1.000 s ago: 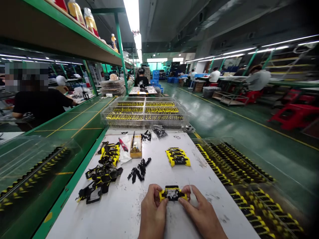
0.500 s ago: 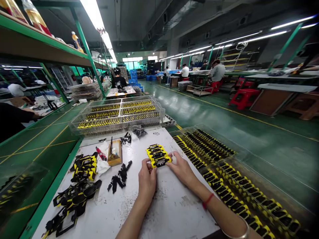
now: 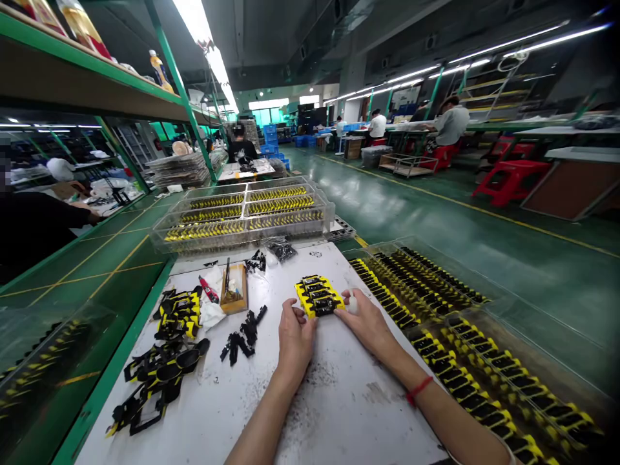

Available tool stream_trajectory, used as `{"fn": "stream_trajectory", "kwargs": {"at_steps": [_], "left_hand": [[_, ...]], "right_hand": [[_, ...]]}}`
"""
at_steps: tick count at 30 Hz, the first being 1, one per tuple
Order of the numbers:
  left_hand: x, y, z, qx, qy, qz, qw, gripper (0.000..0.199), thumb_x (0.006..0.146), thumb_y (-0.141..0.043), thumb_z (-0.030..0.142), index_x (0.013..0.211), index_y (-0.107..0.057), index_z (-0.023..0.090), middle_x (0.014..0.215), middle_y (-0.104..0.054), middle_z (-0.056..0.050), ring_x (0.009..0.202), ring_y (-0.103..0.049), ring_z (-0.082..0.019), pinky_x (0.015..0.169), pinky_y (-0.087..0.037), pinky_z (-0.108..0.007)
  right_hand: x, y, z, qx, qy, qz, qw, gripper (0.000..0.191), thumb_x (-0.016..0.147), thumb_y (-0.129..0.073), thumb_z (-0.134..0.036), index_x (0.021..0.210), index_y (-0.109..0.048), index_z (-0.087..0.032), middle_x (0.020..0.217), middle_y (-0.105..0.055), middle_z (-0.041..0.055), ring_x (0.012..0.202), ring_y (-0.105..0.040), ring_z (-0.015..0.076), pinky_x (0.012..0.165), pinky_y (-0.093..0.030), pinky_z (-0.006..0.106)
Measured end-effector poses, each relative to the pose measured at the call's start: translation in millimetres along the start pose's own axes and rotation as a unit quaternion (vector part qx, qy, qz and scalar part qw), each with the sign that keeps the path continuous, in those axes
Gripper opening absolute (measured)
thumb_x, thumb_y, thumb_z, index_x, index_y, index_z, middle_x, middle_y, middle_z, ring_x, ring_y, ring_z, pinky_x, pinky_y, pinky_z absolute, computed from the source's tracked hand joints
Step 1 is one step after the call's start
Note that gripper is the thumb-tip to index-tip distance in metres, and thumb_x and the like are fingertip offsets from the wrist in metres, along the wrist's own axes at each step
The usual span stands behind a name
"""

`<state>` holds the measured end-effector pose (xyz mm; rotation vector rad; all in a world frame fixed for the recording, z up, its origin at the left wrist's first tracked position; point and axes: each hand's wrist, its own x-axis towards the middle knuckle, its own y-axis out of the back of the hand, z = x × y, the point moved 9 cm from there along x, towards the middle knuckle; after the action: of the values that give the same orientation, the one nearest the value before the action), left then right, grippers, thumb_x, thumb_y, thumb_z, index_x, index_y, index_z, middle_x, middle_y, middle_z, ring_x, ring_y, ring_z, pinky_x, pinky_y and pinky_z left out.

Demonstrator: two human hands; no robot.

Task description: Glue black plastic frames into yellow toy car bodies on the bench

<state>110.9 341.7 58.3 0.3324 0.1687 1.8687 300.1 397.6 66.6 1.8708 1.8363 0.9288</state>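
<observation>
View swung — left hand (image 3: 296, 339), right hand (image 3: 368, 323) on yellow-black plastic stack (image 3: 320, 296) — fingers' grip unclear.

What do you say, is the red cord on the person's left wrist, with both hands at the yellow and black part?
No, the side is wrong: the head view shows the red cord on the right wrist, not the left. Both hands, the left hand and the right hand, are at the yellow and black part.
</observation>
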Motion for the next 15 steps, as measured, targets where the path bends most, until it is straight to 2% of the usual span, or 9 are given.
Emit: {"fn": "stream_trajectory", "kwargs": {"at_steps": [4,8,12,15], "left_hand": [[-26,25.6,7,0.040,-0.003,0.001,0.999,0.041,0.080,-0.058,0.024,0.118,-0.045,0.016,0.097,-0.053,-0.006,0.082,-0.053,-0.016,0.073,-0.045,-0.029],[-68,68.9,17,0.075,-0.037,0.009,0.997,0.032,0.087,-0.050,0.021,0.118,-0.047,0.019,0.102,-0.054,-0.007,0.090,-0.055,-0.018,0.075,-0.047,-0.029],[-102,132.7,12,0.153,-0.050,0.072,0.984,0.022,0.090,-0.047,0.021,0.112,-0.052,0.021,0.097,-0.057,-0.007,0.085,-0.056,-0.018,0.073,-0.048,-0.029],[-120,198.1,0,0.220,-0.034,0.172,0.960,0.017,0.091,-0.046,0.024,0.106,-0.055,0.021,0.101,-0.058,-0.008,0.088,-0.057,-0.019,0.074,-0.048,-0.031]], "right_hand": [[-2,1,0,-0.005,0.001,0.004,1.000,0.039,0.068,-0.055,-0.044,0.098,-0.053,-0.020,0.097,-0.065,0.0094,0.090,-0.062,0.0277,0.079,-0.045,0.040],[-3,1,6,-0.040,-0.010,0.007,0.999,0.047,0.064,-0.056,-0.053,0.097,-0.052,-0.020,0.104,-0.064,0.0124,0.096,-0.060,0.0312,0.083,-0.044,0.041],[3,-2,15,-0.076,-0.008,0.004,0.997,0.051,0.063,-0.056,-0.060,0.096,-0.052,-0.022,0.105,-0.064,0.0136,0.095,-0.061,0.0338,0.080,-0.045,0.042],[9,1,29,-0.102,-0.015,0.005,0.995,0.053,0.064,-0.056,-0.065,0.096,-0.054,-0.023,0.102,-0.065,0.0135,0.091,-0.062,0.0353,0.075,-0.047,0.044]]}}
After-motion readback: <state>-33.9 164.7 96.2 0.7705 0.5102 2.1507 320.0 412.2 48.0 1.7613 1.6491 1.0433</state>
